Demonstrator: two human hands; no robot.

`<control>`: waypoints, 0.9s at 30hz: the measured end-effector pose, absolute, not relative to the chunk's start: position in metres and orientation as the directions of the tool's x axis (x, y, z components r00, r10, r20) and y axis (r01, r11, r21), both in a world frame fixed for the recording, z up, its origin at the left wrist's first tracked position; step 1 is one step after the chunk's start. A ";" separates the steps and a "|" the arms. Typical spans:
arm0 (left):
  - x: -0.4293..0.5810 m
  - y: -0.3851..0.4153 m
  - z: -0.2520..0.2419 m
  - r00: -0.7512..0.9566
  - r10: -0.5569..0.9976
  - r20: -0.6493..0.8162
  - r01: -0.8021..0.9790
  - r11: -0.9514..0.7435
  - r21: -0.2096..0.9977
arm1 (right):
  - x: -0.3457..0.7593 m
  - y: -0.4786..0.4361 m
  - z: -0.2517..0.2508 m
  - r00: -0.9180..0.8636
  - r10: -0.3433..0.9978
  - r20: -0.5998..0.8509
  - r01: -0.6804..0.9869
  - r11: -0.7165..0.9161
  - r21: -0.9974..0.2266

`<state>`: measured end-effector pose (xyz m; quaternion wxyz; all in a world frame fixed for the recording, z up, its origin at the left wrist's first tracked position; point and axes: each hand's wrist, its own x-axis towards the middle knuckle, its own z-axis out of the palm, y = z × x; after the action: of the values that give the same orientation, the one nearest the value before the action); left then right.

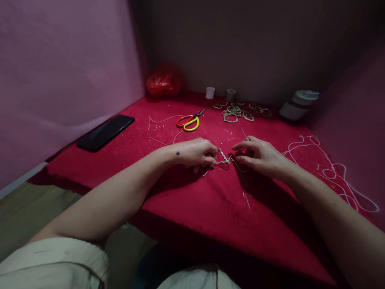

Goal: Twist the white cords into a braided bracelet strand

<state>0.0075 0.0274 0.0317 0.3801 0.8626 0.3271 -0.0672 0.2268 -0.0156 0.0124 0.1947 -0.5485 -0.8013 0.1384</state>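
Note:
A small braided cord piece (223, 155), pale and green, lies at the middle of the red-covered table. My left hand (203, 153) pinches its left end between thumb and fingers. Thin loose strands come off the braid near its right end. Just right of it is my right hand (251, 154), thumb and index finger apart, with the strands close to the fingertips. Behind my hands lie scissors (191, 122) with one red and one yellow handle. Several finished-looking braided loops (236, 113) are heaped farther back.
A black phone (106, 132) lies at the left. Along the back stand a red plastic bag (164, 83), a white spool (210, 93), a darker spool (231, 95) and a lidded cup (297, 105). White cord (332, 170) tangles at the right. Cut scraps dot the red cloth (186, 204).

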 end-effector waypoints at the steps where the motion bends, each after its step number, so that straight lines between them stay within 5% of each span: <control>1: 0.008 0.027 0.031 0.774 0.516 -0.367 0.619 -0.496 0.609 | 0.225 -0.016 0.013 -0.321 0.934 0.154 0.833 0.356 -0.424; 7: 0.007 0.028 0.030 0.778 0.518 -0.355 0.614 -0.508 0.604 | 0.229 -0.016 0.018 -0.409 0.910 0.073 0.844 0.407 -0.348; 14: 0.007 0.029 0.030 0.778 0.517 -0.356 0.615 -0.512 0.600 | 0.250 -0.029 0.036 -0.490 0.849 -0.198 0.833 0.390 -0.392; 27: 0.007 0.030 0.027 0.784 0.512 -0.351 0.609 -0.527 0.593 | 0.246 -0.028 0.028 -0.449 0.887 -0.108 0.875 0.411 -0.258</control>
<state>0.0071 0.0298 0.0274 0.3649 0.8712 0.3217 -0.0664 0.2464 -0.0279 0.0280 0.0225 -0.5245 -0.8396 0.1394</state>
